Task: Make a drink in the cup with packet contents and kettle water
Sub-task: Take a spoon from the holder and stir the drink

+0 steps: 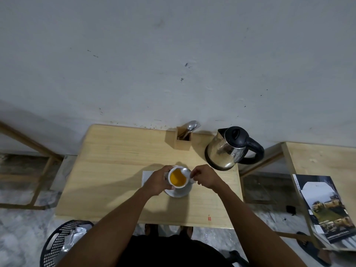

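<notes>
A white cup [178, 185] holding orange liquid sits on a white saucer [181, 192] in the middle of the wooden table [115, 160]. My left hand [158, 182] wraps around the cup's left side. My right hand [205, 176] pinches a metal spoon [185, 171] whose bowl is at the cup's far rim. A steel kettle [224, 151] with a black lid and handle stands at the table's back right, apart from both hands. A white sheet [146, 175], perhaps a napkin or packet, lies flat under my left hand.
A wooden cutlery holder [183, 138] with spoons and a fork stands against the wall. A black mesh bin [63, 243] with crumpled wrappers sits on the floor at lower left. A second table [317, 160] with a brochure [325, 209] is to the right.
</notes>
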